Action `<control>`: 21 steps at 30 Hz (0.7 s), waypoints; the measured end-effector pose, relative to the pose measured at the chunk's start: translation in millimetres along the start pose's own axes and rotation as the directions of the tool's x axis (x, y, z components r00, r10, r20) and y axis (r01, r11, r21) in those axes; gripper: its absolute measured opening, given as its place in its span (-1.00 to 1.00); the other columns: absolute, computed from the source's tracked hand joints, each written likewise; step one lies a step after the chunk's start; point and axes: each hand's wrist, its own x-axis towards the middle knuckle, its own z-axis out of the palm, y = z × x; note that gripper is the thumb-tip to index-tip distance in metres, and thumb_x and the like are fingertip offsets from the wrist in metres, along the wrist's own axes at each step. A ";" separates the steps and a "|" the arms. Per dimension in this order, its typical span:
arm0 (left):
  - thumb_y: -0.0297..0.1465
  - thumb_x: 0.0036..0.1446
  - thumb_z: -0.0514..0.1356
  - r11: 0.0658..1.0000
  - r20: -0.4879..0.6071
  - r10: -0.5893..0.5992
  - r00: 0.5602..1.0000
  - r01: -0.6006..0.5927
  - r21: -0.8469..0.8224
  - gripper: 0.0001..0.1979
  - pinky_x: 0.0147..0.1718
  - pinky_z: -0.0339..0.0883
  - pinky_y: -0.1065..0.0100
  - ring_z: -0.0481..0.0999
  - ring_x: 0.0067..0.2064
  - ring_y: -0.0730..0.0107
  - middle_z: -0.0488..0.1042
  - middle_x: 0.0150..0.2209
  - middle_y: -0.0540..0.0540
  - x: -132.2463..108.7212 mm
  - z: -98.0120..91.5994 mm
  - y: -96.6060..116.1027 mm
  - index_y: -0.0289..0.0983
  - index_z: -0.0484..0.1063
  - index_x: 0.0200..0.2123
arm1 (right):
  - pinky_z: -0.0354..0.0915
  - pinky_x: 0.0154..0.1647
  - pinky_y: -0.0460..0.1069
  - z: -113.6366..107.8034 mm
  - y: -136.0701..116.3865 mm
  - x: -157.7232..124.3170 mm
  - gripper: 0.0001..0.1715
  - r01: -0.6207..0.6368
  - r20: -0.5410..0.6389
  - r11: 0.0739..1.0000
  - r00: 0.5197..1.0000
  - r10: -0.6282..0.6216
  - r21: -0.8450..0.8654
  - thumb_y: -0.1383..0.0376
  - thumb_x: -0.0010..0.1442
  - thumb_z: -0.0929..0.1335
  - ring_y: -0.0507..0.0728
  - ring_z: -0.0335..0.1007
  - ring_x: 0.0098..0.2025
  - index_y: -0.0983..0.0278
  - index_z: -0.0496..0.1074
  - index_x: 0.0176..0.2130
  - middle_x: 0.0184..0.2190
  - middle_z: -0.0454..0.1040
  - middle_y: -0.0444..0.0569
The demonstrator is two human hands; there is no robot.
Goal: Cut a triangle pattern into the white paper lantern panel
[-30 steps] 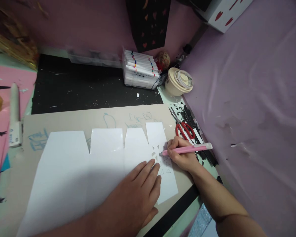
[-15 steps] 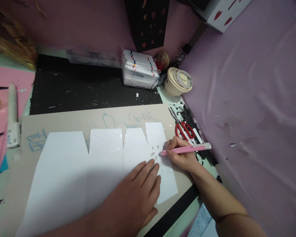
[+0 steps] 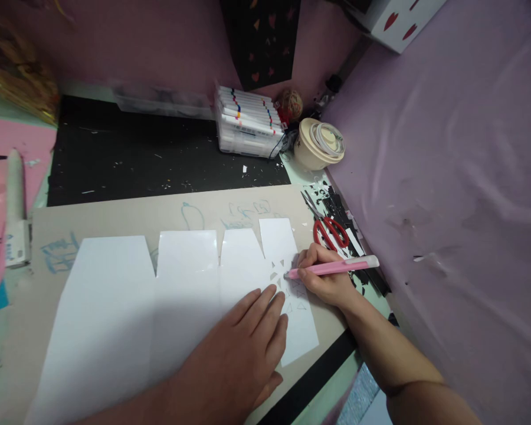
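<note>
A large sheet of white paper [image 3: 110,295] with several notched flaps along its far edge lies on a beige board. My left hand [image 3: 243,345] rests flat across it, fingers stretched out, beside a cluster of small triangles. Some triangles look cut through; others are only drawn outlines. My right hand [image 3: 325,274] is closed around a slim, pen-shaped pink craft knife [image 3: 336,267]. Its tip touches the paper among the triangles, just beyond my left fingertips, and the handle slants up to the right. Red-handled scissors [image 3: 331,232] lie just beyond my right hand.
Behind the beige board [image 3: 115,215] is a black sheet [image 3: 137,153] with scraps on it. A clear box of markers [image 3: 250,124] and a round cream tub [image 3: 312,150] stand at the back. Black offcuts [image 3: 338,206] line the purple-covered wall [image 3: 446,177]. A white-ended tool [image 3: 16,206] lies left.
The camera view has shifted slightly, so the left-side things sit a little further left. Both hands and the craft knife stay almost in the same place on the paper.
</note>
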 end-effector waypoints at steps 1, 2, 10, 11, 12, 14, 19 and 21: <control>-0.05 0.30 0.02 1.000 -0.003 0.002 1.000 -0.002 0.000 -0.48 0.24 -0.09 0.13 0.31 0.27 0.06 0.39 0.21 -0.24 0.3 -0.3 -0.3 -0.29 0.43 0.09 | 0.22 -0.50 -0.05 0.1 -0.1 0.0 -0.79 0.001 -0.001 1.000 1.000 -0.001 -0.001 0.40 0.11 0.38 0.03 0.30 -0.50 0.21 0.26 -0.45 -0.54 0.40 -0.17; -0.05 0.30 0.02 1.000 -0.004 0.001 1.000 -0.001 0.001 -0.48 0.24 -0.09 0.13 0.31 0.26 0.06 0.39 0.21 -0.24 0.5 -0.5 -0.6 -0.29 0.43 0.09 | 0.21 -0.50 -0.05 0.1 -0.2 0.1 -0.79 0.002 -0.003 1.000 1.000 -0.002 0.000 0.40 0.11 0.38 0.03 0.30 -0.50 0.21 0.26 -0.46 -0.54 0.40 -0.17; -0.06 0.29 0.05 1.000 -0.006 -0.004 1.000 0.004 -0.014 -0.49 0.24 -0.10 0.11 0.31 0.27 0.04 0.38 0.22 -0.26 -0.9 -1.4 0.1 -0.31 0.42 0.09 | 0.20 -0.51 -0.04 1.2 -1.1 0.7 -0.77 -0.008 0.000 1.000 1.000 0.008 0.007 0.41 0.10 0.37 0.02 0.27 -0.51 0.20 0.23 -0.46 -0.55 0.37 -0.19; -0.06 0.29 0.04 1.000 -0.005 -0.002 1.000 0.002 -0.013 -0.49 0.24 -0.10 0.11 0.31 0.26 0.04 0.39 0.22 -0.26 -1.0 -1.3 0.1 -0.30 0.42 0.09 | 0.18 -0.51 -0.04 1.4 -1.3 0.9 -0.76 -0.007 -0.005 1.000 1.000 0.007 0.009 0.41 0.10 0.37 0.02 0.26 -0.51 0.20 0.22 -0.47 -0.56 0.35 -0.19; -0.06 0.29 0.04 1.000 -0.002 0.001 1.000 -0.001 -0.011 -0.49 0.24 -0.10 0.12 0.32 0.26 0.04 0.39 0.22 -0.25 -1.1 -1.1 -0.1 -0.30 0.42 0.09 | 0.17 -0.51 -0.05 1.5 -1.3 1.2 -0.75 -0.005 -0.011 1.000 1.000 0.005 0.012 0.41 0.10 0.37 0.02 0.25 -0.52 0.20 0.20 -0.47 -0.56 0.34 -0.20; -0.06 0.29 0.03 1.000 0.000 0.001 1.000 -0.001 -0.008 -0.49 0.25 -0.10 0.12 0.31 0.27 0.04 0.38 0.22 -0.25 -1.1 -0.6 -0.3 -0.30 0.41 0.10 | 0.15 -0.51 -0.05 1.9 -1.0 1.8 -0.73 0.002 -0.018 1.000 1.000 -0.001 0.017 0.42 0.10 0.36 0.01 0.23 -0.51 0.20 0.18 -0.48 -0.56 0.32 -0.21; -0.06 0.30 0.02 1.000 0.016 -0.002 1.000 0.002 -0.014 -0.48 0.25 -0.09 0.11 0.29 0.28 0.04 0.36 0.24 -0.26 -1.6 0.8 0.1 -0.30 0.40 0.11 | 0.13 -0.53 -0.05 3.4 0.7 2.9 -0.68 -0.007 -0.064 1.000 0.998 0.008 0.015 0.41 0.10 0.37 0.00 0.18 -0.54 0.19 0.14 -0.50 -0.59 0.27 -0.23; -0.06 0.30 0.01 1.000 0.015 -0.006 1.000 0.006 -0.020 -0.48 0.25 -0.09 0.11 0.28 0.29 0.04 0.36 0.24 -0.26 -2.4 1.8 0.8 -0.30 0.40 0.11 | 0.11 -0.54 -0.05 3.9 1.2 3.0 -0.66 -0.016 -0.079 1.000 0.997 0.016 0.010 0.41 0.09 0.37 0.00 0.15 -0.55 0.19 0.12 -0.51 -0.61 0.25 -0.24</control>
